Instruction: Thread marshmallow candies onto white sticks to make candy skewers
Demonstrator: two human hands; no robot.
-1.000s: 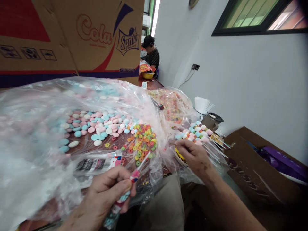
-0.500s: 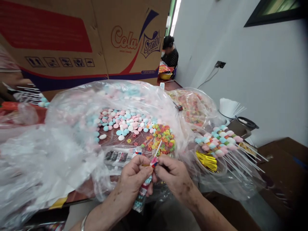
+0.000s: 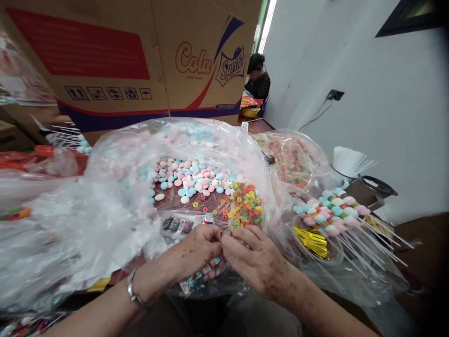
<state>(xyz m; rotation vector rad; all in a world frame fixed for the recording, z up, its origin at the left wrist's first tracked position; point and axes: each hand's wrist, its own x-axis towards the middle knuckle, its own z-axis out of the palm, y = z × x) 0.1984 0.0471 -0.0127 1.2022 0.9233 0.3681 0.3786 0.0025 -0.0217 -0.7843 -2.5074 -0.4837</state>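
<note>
My left hand (image 3: 194, 252), with a metal bangle at the wrist, is closed on a printed clear candy wrapper (image 3: 198, 278). Blue, white and pink colours show through it below the fingers. Against the left fingertips, my right hand (image 3: 250, 257) is pinched at the wrapper's top end; the exact spot is hidden behind the fingers. Flat printed wrappers (image 3: 178, 225) lie just beyond the left hand. Past the right hand are small ring candies (image 3: 242, 203) in yellow, orange and green, beside pink, blue and white candies (image 3: 191, 180).
A large clear bag (image 3: 164, 135) surrounds the candies. Right of it sit gold twist ties (image 3: 311, 241) in a round container, candy skewers (image 3: 333, 210) and white sticks (image 3: 352, 159). Behind stands a cardboard box (image 3: 140, 42). One person (image 3: 258, 79) sits farther back; another person's arm shows at left.
The white stick that stood up between my hands is out of sight. My right hand has turned over the wrapper's top, and the wrapper's lower end has swung left. The view has shifted left.
</note>
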